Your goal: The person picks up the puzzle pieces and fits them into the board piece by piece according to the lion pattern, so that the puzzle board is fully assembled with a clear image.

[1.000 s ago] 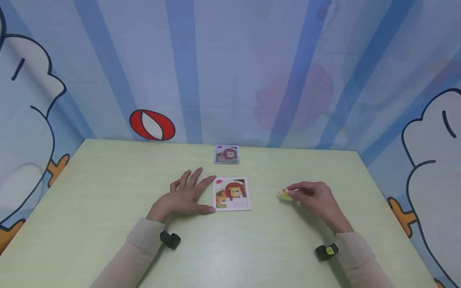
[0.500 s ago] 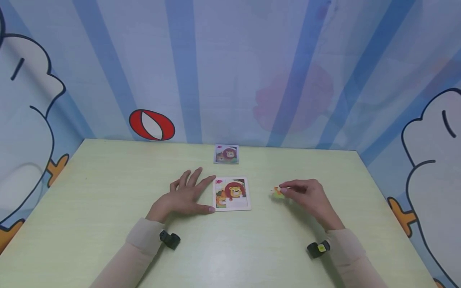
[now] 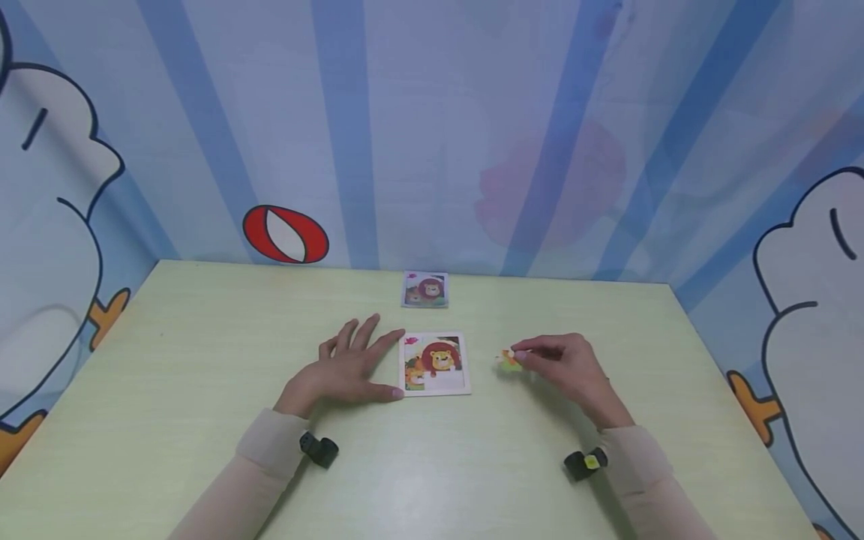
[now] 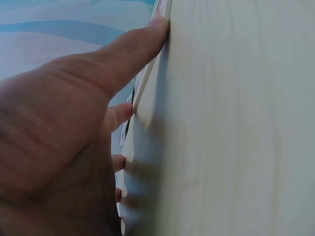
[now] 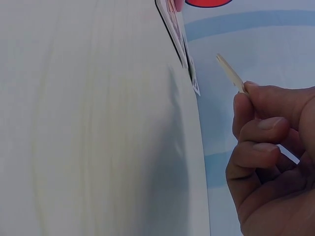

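Note:
A flat lion puzzle board (image 3: 433,364) with a white border lies mid-table; a pale gap shows at its lower right. My left hand (image 3: 344,375) lies to its left with fingers spread, the thumb and index fingertips touching the board's left edge. To the right, my right hand (image 3: 567,366) pinches a small green and orange puzzle piece (image 3: 508,361) between thumb and index finger. In the right wrist view that piece (image 5: 230,71) appears edge-on as a thin pale slab held off the table, the other fingers curled below it.
Behind the board, near the table's back edge, lies a smaller card (image 3: 424,289) with a similar lion picture. A printed blue striped curtain (image 3: 439,135) rises behind the pale wooden table (image 3: 223,337). Each wrist carries a small black camera.
My right hand has moved left with the puzzle piece, bringing it closer to the board. The left hand and the board have stayed where they were.

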